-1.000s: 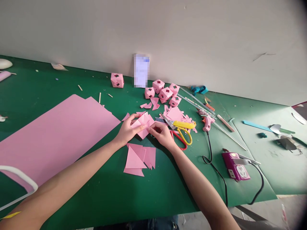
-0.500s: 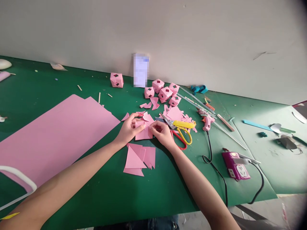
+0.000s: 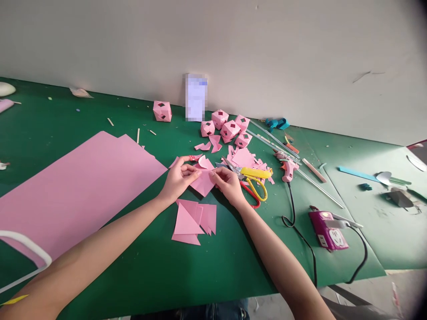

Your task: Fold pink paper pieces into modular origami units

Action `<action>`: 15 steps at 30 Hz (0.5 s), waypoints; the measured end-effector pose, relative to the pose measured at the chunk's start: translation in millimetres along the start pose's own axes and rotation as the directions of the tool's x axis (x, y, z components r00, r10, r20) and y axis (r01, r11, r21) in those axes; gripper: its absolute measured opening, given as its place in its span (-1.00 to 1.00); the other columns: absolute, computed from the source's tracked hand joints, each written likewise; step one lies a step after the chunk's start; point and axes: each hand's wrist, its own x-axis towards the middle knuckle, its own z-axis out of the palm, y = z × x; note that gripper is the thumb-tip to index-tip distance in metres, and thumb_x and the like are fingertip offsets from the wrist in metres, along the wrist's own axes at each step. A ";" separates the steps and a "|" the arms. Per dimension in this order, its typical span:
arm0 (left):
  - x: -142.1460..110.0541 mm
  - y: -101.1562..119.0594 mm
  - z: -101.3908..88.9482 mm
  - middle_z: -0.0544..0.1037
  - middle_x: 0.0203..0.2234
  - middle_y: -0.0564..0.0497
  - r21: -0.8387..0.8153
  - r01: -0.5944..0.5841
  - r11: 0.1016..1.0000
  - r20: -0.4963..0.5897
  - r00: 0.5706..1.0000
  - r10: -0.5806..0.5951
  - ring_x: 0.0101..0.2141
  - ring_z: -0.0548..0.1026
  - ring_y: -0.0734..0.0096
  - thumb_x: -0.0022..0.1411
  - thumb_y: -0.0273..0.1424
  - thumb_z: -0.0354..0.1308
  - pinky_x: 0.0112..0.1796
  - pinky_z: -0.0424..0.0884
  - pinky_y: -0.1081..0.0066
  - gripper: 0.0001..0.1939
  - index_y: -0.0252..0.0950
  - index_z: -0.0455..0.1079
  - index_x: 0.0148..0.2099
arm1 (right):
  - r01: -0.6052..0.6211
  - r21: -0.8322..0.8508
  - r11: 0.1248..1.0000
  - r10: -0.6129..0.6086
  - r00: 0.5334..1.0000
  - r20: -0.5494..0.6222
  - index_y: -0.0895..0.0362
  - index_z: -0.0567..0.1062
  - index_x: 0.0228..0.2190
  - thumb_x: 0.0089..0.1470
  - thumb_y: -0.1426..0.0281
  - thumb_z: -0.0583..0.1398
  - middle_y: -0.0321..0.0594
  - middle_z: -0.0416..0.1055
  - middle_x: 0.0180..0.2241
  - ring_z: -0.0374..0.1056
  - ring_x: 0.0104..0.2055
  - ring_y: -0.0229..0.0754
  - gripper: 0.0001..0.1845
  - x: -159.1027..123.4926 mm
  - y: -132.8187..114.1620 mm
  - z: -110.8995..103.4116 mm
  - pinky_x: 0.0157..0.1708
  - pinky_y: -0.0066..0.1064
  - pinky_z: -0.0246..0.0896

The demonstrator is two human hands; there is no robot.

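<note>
My left hand [image 3: 177,180] and my right hand [image 3: 228,184] both pinch a small folded pink paper piece [image 3: 203,183] just above the green table [image 3: 140,262]. The piece hangs between my fingertips with one corner pointing down. Directly below my hands lies a small stack of folded pink paper triangles [image 3: 193,221]. Yellow-handled scissors [image 3: 251,176] lie just right of my right hand, on top of red-handled scissors [image 3: 251,199].
A large pink sheet [image 3: 73,191] covers the left of the table. Several folded pink paper cubes [image 3: 227,129] and scraps sit near the wall. To the right lie a pink glue gun [image 3: 287,169], glue sticks [image 3: 313,184] and a purple power socket [image 3: 328,231] with black cable.
The pink piece has been turned and folded smaller between my fingers; it now hangs as a point-down shape. Both hands stayed in nearly the same place.
</note>
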 end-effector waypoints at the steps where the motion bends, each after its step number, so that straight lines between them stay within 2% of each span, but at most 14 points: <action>1: -0.5 -0.6 0.1 0.62 -0.34 0.02 0.040 -0.006 0.999 0.036 0.999 0.005 -0.28 0.63 0.29 0.08 -0.19 0.44 -0.15 0.53 0.31 -0.43 -0.24 0.35 0.07 | -0.008 0.021 1.000 0.008 1.000 -0.008 0.10 0.52 -0.36 0.08 -0.12 0.31 -0.31 0.37 -0.51 0.21 -0.52 -0.26 -0.49 0.1 0.5 -0.4 -0.50 -0.39 0.16; 4: -2.5 -1.3 0.2 0.63 -0.34 0.01 0.170 -0.031 0.985 0.141 0.990 0.007 -0.26 0.63 0.26 0.11 -0.20 0.42 -0.12 0.53 0.28 -0.50 -0.24 0.40 0.04 | -0.004 0.037 0.999 0.005 1.000 -0.009 0.11 0.54 -0.34 0.08 -0.09 0.34 -0.28 0.41 -0.47 0.23 -0.49 -0.26 -0.51 0.0 1.1 -1.6 -0.48 -0.40 0.17; 6: -3.1 -1.1 0.1 0.64 -0.32 0.00 0.201 -0.034 0.979 0.179 0.984 -0.003 -0.26 0.64 0.25 0.13 -0.20 0.40 -0.13 0.53 0.28 -0.52 -0.23 0.41 0.05 | 0.009 0.018 1.000 -0.009 1.000 -0.014 0.11 0.55 -0.34 0.06 -0.11 0.34 -0.27 0.42 -0.46 0.24 -0.48 -0.26 -0.49 -0.2 0.6 -2.0 -0.48 -0.40 0.17; 9: -2.6 -1.0 0.0 0.64 -0.33 0.01 0.138 -0.027 0.990 0.137 0.991 0.008 -0.25 0.64 0.25 0.11 -0.19 0.41 -0.12 0.53 0.28 -0.52 -0.24 0.40 0.02 | -0.007 0.020 1.000 0.008 1.000 -0.030 0.09 0.52 -0.37 0.12 -0.21 0.23 -0.30 0.36 -0.54 0.21 -0.53 -0.26 -0.41 0.1 -0.4 -2.4 -0.53 -0.39 0.14; 12: -1.6 -0.2 0.1 0.64 -0.31 0.00 0.029 0.015 0.999 0.049 0.999 -0.016 -0.27 0.64 0.27 0.08 -0.17 0.43 -0.16 0.54 0.30 -0.48 -0.26 0.37 0.01 | -0.027 0.120 0.992 0.032 0.999 -0.039 0.09 0.53 -0.37 0.17 -0.28 0.11 -0.25 0.39 -0.52 0.29 -0.50 -0.22 -0.32 1.4 -0.6 -2.9 -0.54 -0.39 0.18; 15: -1.5 0.8 0.4 0.64 -0.29 0.00 -0.010 0.035 0.999 0.034 0.999 -0.034 -0.28 0.63 0.29 0.07 -0.15 0.44 -0.19 0.53 0.32 -0.47 -0.26 0.37 -0.01 | -0.011 0.182 0.983 0.018 0.999 -0.038 0.10 0.54 -0.36 0.12 -0.25 0.19 -0.23 0.44 -0.47 0.35 -0.46 -0.22 -0.36 2.9 -0.3 -3.3 -0.52 -0.40 0.24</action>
